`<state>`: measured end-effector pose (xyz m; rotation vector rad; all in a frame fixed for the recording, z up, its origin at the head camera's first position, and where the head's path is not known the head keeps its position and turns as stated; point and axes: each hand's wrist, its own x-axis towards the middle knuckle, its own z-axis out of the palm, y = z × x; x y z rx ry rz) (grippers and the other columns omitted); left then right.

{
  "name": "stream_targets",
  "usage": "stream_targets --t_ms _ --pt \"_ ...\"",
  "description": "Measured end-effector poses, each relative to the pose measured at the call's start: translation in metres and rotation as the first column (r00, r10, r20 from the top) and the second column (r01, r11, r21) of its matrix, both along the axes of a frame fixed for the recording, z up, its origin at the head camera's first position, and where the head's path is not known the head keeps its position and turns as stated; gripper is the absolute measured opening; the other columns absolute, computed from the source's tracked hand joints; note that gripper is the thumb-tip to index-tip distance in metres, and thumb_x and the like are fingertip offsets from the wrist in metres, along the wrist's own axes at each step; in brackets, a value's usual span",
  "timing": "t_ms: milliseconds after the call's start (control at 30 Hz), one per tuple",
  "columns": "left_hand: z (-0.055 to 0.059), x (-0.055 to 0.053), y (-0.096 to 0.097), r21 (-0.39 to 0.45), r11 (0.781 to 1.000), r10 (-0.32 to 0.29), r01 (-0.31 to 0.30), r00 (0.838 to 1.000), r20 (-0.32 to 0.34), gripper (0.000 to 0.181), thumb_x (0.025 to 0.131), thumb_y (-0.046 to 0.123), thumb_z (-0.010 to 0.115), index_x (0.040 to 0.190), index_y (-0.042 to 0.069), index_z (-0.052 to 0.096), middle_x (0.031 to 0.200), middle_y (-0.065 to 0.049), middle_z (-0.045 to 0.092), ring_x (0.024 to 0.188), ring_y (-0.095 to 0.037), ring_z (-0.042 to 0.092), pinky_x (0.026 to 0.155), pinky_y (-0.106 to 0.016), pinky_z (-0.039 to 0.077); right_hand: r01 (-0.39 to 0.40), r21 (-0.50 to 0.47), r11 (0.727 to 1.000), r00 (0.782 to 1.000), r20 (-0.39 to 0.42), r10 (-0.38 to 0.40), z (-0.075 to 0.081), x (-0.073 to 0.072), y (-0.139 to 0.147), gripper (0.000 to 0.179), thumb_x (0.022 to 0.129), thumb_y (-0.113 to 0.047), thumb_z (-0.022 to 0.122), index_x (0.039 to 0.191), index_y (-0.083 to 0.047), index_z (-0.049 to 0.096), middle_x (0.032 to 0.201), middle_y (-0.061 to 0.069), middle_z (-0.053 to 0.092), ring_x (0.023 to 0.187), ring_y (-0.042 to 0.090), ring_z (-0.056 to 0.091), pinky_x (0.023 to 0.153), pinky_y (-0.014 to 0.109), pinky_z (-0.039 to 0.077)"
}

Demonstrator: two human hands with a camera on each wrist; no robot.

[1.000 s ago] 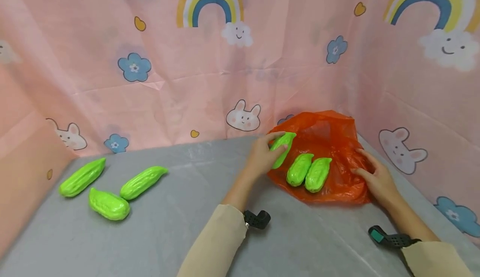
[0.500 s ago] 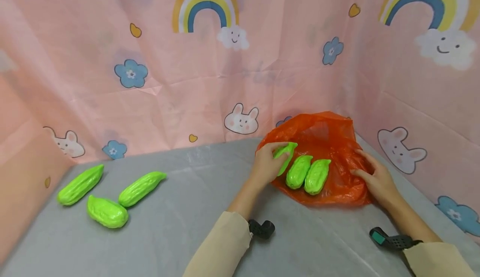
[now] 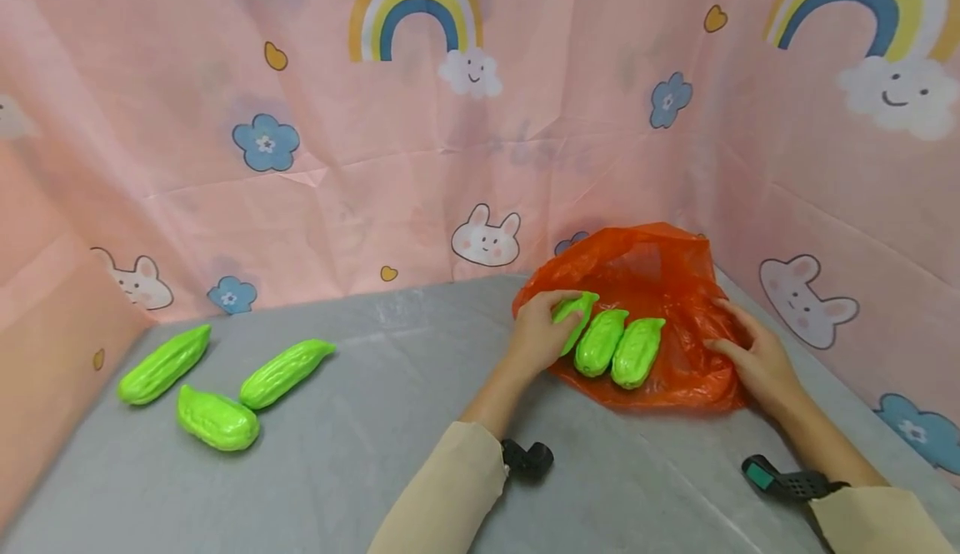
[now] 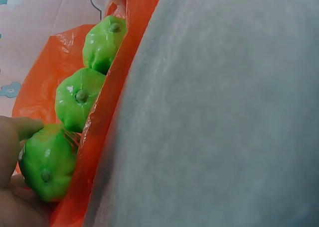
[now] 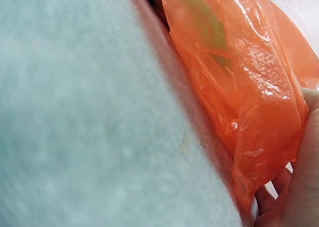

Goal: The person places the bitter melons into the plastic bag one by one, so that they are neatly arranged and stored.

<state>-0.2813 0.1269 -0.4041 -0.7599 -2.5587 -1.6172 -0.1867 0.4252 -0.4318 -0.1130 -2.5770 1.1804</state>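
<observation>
A red-orange plastic bag [image 3: 651, 275] lies on its side at the right, its mouth facing me. Two bright green, ridged bitter melons, a left one [image 3: 600, 342] and a right one [image 3: 637, 352], lie side by side inside it. My left hand [image 3: 536, 336] holds a third bitter melon [image 3: 576, 322] at the bag's left side, against the left one. In the left wrist view the thumb and fingers curl round this held bitter melon [image 4: 48, 162]. At the bag's right side my right hand [image 3: 761, 362] grips the plastic [image 5: 269, 122] between thumb and fingers.
On the left of the grey table [image 3: 337, 471] lie three more bitter melons: a far one [image 3: 165, 364], a near one [image 3: 217, 417] and a slender one [image 3: 287, 373]. A pink printed cloth [image 3: 337, 187] hangs behind and along both sides.
My left hand has moved right and toward me, bringing its bitter melon into the bag's mouth beside the other two. The right hand has stayed at the bag's right side.
</observation>
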Motion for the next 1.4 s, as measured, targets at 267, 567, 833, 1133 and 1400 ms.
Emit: stream_targets --t_ms 267,567,833,1133,1400 --pt "-0.005 0.0 0.003 -0.001 1.0 0.004 -0.004 1.0 -0.015 0.031 0.098 0.021 0.064 0.128 0.015 0.071 0.125 -0.001 0.071 0.109 -0.015 0.064 0.098 -0.029 0.052 0.017 0.019 1.0 1.0 0.017 -0.017 -0.001 0.002 0.003 0.064 0.102 -0.024 0.057 0.159 -0.011 0.031 0.159 0.029 0.033 0.107 -0.01 0.035 0.075 0.001 0.034" --pt "-0.011 -0.003 0.001 -0.048 0.999 0.003 -0.005 0.999 -0.041 0.031 0.099 0.021 0.064 0.128 0.015 0.071 0.125 -0.001 0.072 0.108 -0.015 0.064 0.096 -0.027 0.052 0.009 0.012 1.0 0.999 0.052 -0.009 0.003 -0.003 -0.002 0.063 0.103 -0.025 0.053 0.159 -0.01 0.029 0.16 0.029 0.031 0.126 0.043 0.04 0.074 0.003 0.034" --pt "-0.012 -0.004 0.002 -0.051 0.999 -0.02 0.018 0.999 -0.027 0.032 0.099 0.022 0.063 0.13 0.015 0.07 0.126 -0.001 0.071 0.11 -0.014 0.064 0.098 -0.027 0.052 0.005 0.012 1.0 0.999 0.034 -0.006 0.0 -0.003 0.001 0.063 0.103 -0.023 0.054 0.159 -0.009 0.03 0.158 0.031 0.033 0.101 -0.013 0.033 0.073 0.001 0.039" --pt "-0.013 -0.006 0.001 -0.076 0.997 -0.032 0.028 0.998 -0.055 0.031 0.099 0.021 0.064 0.129 0.015 0.07 0.126 -0.002 0.071 0.114 -0.015 0.065 0.101 -0.028 0.052 -0.009 0.007 1.0 1.0 0.026 0.009 0.001 -0.003 -0.002 0.063 0.103 -0.023 0.054 0.159 -0.009 0.03 0.158 0.031 0.032 0.103 -0.013 0.032 0.073 0.0 0.04" --pt "-0.007 -0.007 0.0 -0.12 0.992 -0.044 0.039 0.998 -0.042 0.03 0.099 0.023 0.064 0.127 0.015 0.071 0.125 0.0 0.072 0.114 -0.015 0.066 0.1 -0.027 0.052 0.007 0.003 1.0 1.0 0.029 -0.007 0.0 -0.002 -0.002 0.063 0.103 -0.027 0.053 0.16 -0.013 0.029 0.162 0.026 0.03 0.131 0.031 0.039 0.094 0.01 0.037"
